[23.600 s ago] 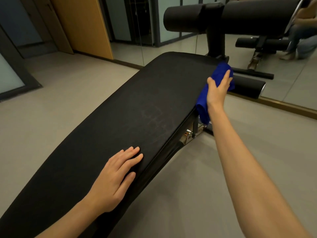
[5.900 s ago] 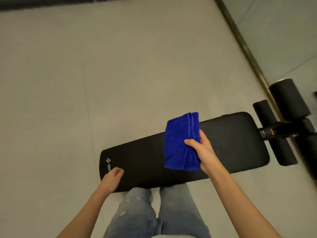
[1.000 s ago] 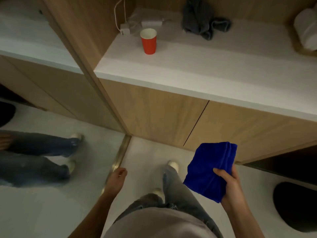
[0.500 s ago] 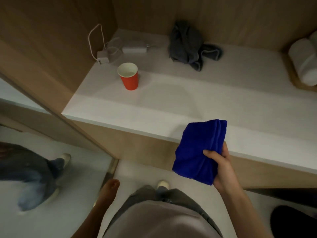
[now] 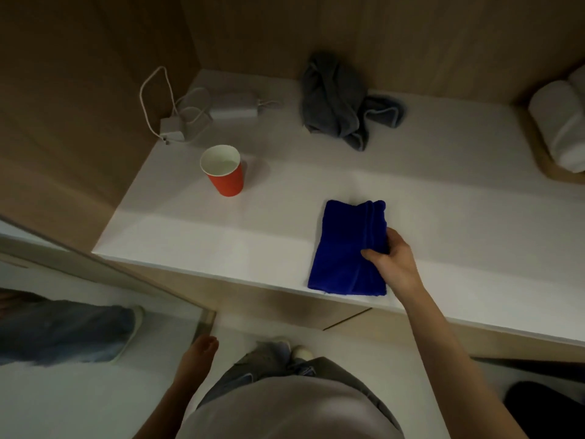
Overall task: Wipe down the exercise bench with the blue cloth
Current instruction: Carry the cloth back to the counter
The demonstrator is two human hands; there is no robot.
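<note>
Blue cloth (image 5: pixel 345 248) lies on the counter (image 5: pixel 190 232), its edge pinched by the right hand's (image 5: pixel 392 258) fingers (image 5: pixel 368 253); seemingly put-away, needing only release.

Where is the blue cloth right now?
In the head view, the blue cloth lies folded near the front edge of the white counter, right of the red cup, with the right hand gripping its right side.

Dim, warm indoor light, soft shadows, blurred lower edge.
The worktop (image 5: pixel 190 229) is brightest along its front edge and dims toward its back corners. The blue cloth (image 5: pixel 345 248) looks sharp and saturated; the left hand (image 5: pixel 198 353) and the mirror (image 5: pixel 63 331) reflection are smeared with motion blur.
</note>
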